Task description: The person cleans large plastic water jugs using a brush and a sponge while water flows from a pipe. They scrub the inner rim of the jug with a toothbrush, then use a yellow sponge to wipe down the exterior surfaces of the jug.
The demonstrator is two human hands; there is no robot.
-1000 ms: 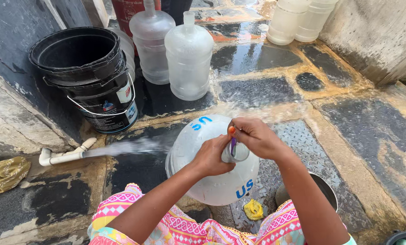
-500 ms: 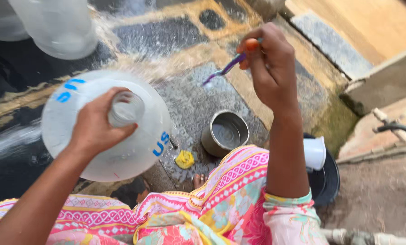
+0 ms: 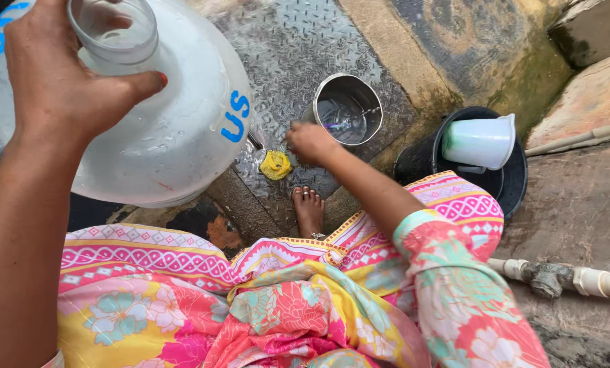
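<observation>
My left hand (image 3: 59, 88) grips the neck of a large translucent water jug (image 3: 182, 129) with blue letters, tilted at the upper left, its open mouth facing up. My right hand (image 3: 311, 142) reaches down to the rim of a steel cup (image 3: 349, 109) that holds water. Its fingers are closed on a thin purple brush (image 3: 332, 125), whose tip dips into the cup. A yellow scrubber (image 3: 276, 164) lies on the wet metal plate just left of that hand.
A black bucket (image 3: 414, 158) with a white plastic mug (image 3: 481, 141) in it stands right of the cup. A white pipe with a joint (image 3: 577, 279) runs along the stone at the lower right. My bare foot (image 3: 309, 208) rests below the scrubber.
My right hand has come down from the air with the brush to the steel cup. The view has closed in on the jug, which my left hand still holds by the neck.
</observation>
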